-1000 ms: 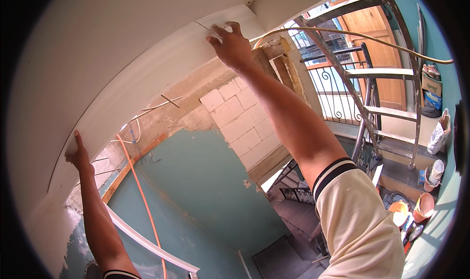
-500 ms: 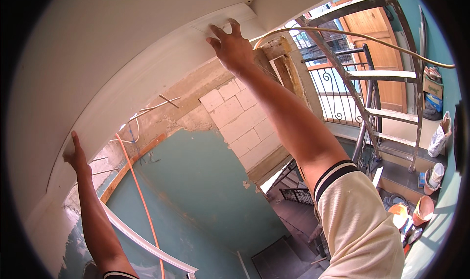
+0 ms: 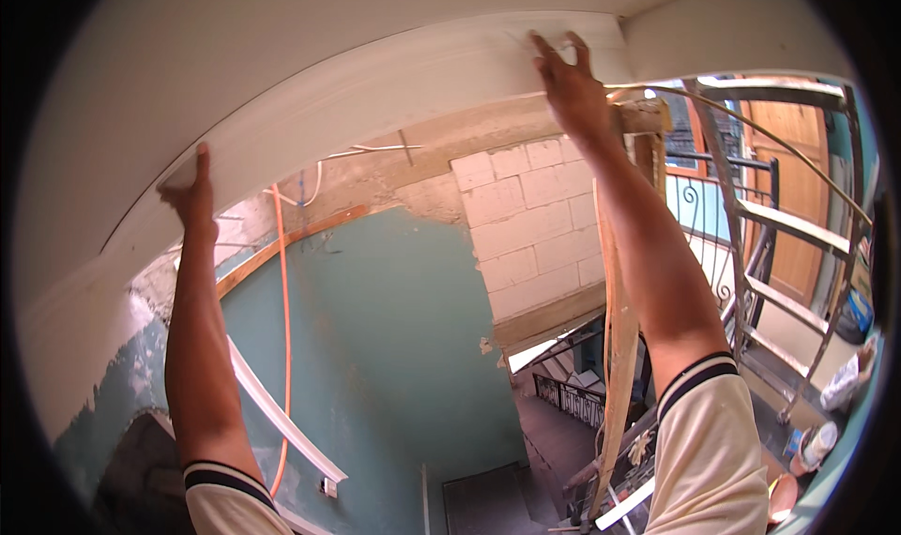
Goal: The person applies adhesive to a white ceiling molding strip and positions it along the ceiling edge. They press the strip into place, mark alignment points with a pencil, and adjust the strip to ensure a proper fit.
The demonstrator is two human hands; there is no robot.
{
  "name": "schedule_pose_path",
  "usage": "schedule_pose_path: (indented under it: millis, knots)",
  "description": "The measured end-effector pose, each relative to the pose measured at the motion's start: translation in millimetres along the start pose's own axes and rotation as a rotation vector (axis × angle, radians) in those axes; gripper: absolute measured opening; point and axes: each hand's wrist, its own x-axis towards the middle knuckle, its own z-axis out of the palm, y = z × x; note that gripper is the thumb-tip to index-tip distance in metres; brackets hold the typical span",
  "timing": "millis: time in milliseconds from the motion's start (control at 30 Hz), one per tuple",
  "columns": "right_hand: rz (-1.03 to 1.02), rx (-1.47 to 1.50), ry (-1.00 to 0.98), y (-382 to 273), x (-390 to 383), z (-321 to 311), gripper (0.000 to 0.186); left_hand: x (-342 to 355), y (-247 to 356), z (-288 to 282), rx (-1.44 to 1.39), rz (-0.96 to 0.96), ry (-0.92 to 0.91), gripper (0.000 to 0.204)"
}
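A long white cornice moulding [image 3: 404,70] runs along the joint under the pale ceiling [image 3: 310,19], bending across the upper part of the view. Overhead at the left, my left hand [image 3: 194,197] rests against its lower-left stretch, one digit pointing up and the others spread to the side. My right hand [image 3: 574,83] touches the moulding near its right end, fingers apart and slightly bent. Neither hand wraps round the piece. A thin dark line [image 3: 253,103] follows the moulding's upper edge against the ceiling.
A metal ladder [image 3: 793,218] stands at the right, with a hose [image 3: 751,122] across it. An upright wooden plank [image 3: 617,385] is beside my right arm. An orange hose [image 3: 284,338] hangs before the teal wall [image 3: 404,347]. Stairs [image 3: 488,497] lie far below.
The view has swung, so the ladder and block wall sit farther right and lower. Both hands stay on the moulding; the upright plank by my right arm now shows.
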Motion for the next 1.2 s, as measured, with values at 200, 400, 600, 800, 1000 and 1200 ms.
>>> schedule_pose_path:
  millis: [200,400,600,800,1000,1200]
  knots:
    - [0.012,-0.131,0.003,-6,-1,-10,0.041,-33,39,-16,-0.083,-0.122,-0.076,0.157]
    - [0.242,0.235,-0.024,-48,-1,-16,0.040,-39,35,-1,-0.153,-0.133,-0.061,0.147]
    - [0.676,1.277,-0.200,-106,15,13,0.065,-40,43,-18,-0.282,-0.124,-0.092,0.139]
    - [0.761,1.180,-0.148,-167,25,24,0.101,-44,38,-31,-0.302,-0.100,-0.141,0.127]
    - [0.811,1.142,-0.149,-177,27,38,0.103,-45,23,-50,-0.386,-0.010,-0.127,0.112]
    - [0.751,1.017,-0.184,-166,45,22,0.098,-24,-16,-40,-0.253,0.099,0.246,0.082]
